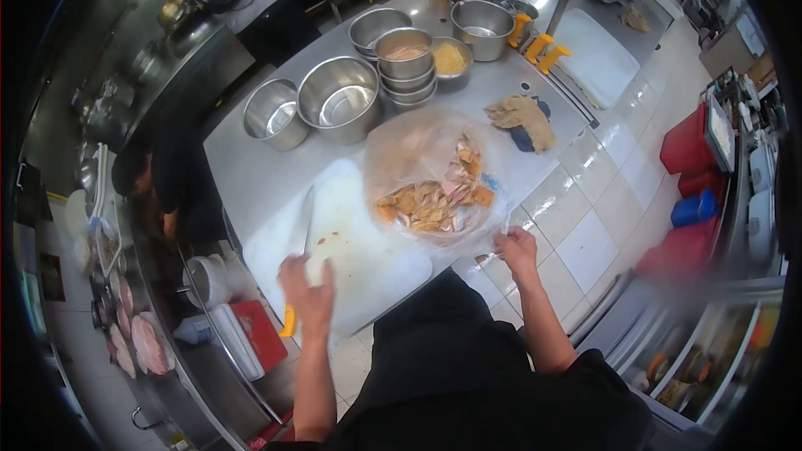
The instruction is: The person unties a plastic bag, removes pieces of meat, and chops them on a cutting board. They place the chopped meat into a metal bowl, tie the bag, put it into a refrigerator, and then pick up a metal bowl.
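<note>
A clear plastic bag (393, 146) lies on the steel table, holding pieces of orange-brown and pale food that look like cut meat or skin (434, 205). My right hand (520, 252) pinches the bag's near right edge between thumb and fingers. On the white cutting board (393, 263) rests a knife (308, 221) with a yellow handle, which sticks out past the board's near left edge. My left hand (309, 294) is over the knife where blade meets handle, thumb and fingers apart. Whether it touches the knife is hard to see. A few small brown scraps dot the board.
Steel pots (338, 96) and stacked bowls (405, 54) stand behind the bag, one bowl (451, 58) with yellow shreds. A brown cloth (522, 117) lies at the right. Yellow-handled knives (539, 48) stand by the table's far edge. Another person (167, 167) bends at the left.
</note>
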Demonstrator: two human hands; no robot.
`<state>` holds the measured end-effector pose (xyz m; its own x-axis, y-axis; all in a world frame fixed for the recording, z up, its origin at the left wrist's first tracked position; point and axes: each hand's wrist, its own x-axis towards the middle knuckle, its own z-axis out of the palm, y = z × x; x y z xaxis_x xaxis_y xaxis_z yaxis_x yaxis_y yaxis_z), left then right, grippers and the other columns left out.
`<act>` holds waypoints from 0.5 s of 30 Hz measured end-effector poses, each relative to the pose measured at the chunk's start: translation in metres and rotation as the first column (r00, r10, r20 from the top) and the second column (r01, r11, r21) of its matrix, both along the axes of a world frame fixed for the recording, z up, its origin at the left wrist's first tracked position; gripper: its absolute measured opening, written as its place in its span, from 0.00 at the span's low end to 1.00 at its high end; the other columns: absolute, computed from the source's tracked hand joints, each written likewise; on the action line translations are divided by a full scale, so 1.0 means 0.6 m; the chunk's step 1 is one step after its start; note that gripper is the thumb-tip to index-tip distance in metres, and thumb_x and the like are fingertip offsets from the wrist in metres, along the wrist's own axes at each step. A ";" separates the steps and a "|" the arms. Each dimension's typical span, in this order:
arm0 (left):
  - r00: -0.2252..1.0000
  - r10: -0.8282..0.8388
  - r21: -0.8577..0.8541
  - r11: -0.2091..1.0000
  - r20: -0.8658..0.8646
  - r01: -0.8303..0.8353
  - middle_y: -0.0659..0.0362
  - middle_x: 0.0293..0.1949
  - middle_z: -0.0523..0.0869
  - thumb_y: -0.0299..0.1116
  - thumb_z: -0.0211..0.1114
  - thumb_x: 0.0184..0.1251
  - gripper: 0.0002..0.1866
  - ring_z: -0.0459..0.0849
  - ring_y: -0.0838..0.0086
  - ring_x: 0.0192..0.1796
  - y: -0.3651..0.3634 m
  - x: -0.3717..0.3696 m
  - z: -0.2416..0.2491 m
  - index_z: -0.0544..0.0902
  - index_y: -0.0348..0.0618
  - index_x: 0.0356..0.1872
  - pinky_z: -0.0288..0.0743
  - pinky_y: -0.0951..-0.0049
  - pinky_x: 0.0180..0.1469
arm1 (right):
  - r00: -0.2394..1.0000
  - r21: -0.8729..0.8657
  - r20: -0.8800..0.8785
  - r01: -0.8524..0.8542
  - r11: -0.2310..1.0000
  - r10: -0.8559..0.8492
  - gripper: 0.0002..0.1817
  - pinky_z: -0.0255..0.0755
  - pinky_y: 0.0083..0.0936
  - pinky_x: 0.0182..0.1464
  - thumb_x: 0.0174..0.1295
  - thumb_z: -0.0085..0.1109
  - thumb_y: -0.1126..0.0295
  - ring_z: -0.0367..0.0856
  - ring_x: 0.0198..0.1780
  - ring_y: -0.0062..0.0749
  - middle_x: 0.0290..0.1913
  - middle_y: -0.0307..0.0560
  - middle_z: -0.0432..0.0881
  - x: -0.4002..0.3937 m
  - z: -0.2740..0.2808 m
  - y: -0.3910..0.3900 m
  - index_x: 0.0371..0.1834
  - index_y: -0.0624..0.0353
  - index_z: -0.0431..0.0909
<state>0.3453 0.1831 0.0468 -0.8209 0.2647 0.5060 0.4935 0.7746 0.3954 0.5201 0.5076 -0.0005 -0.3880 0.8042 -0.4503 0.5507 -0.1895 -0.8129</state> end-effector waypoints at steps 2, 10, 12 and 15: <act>0.954 -0.290 0.110 0.949 -0.073 0.297 0.48 0.47 0.79 0.32 0.78 0.47 0.23 0.77 0.53 0.51 0.136 0.001 0.044 0.80 0.39 0.45 0.71 0.60 0.54 | 0.989 -0.294 -0.140 -0.002 0.956 -0.041 0.13 0.72 0.19 0.37 0.60 0.66 0.64 0.78 0.30 0.21 0.27 0.40 0.81 -0.002 0.014 0.001 0.40 0.61 0.78; 0.930 -0.361 -0.421 0.836 0.062 0.352 0.49 0.43 0.84 0.37 0.71 0.49 0.23 0.78 0.55 0.51 0.378 -0.119 -0.033 0.81 0.41 0.49 0.59 0.44 0.57 | 0.708 -0.392 -0.696 -0.236 0.889 -0.119 0.08 0.69 0.21 0.44 0.67 0.58 0.65 0.78 0.39 0.21 0.35 0.42 0.84 -0.022 0.168 0.026 0.40 0.58 0.77; 0.920 -0.352 -0.484 0.784 0.171 0.389 0.49 0.41 0.85 0.38 0.70 0.49 0.21 0.80 0.55 0.49 0.370 -0.137 -0.030 0.82 0.42 0.46 0.59 0.44 0.57 | 0.652 -0.369 -0.748 -0.252 0.895 -0.125 0.09 0.68 0.21 0.47 0.67 0.58 0.64 0.79 0.41 0.21 0.36 0.43 0.85 -0.027 0.192 0.040 0.41 0.58 0.77; 0.923 -0.314 -0.524 0.761 0.221 0.384 0.48 0.37 0.86 0.39 0.69 0.49 0.16 0.81 0.56 0.43 0.344 -0.114 -0.017 0.84 0.42 0.38 0.60 0.45 0.56 | 0.570 -0.237 -0.822 -0.323 0.916 -0.011 0.09 0.68 0.22 0.48 0.67 0.57 0.65 0.79 0.43 0.22 0.38 0.44 0.86 -0.031 0.207 0.055 0.42 0.58 0.77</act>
<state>0.2768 0.3898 0.0368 -0.6584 0.7465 0.0964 0.7515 0.6591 0.0285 0.5014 0.5409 0.1237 -0.8212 0.5609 -0.1049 -0.2393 -0.5054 -0.8291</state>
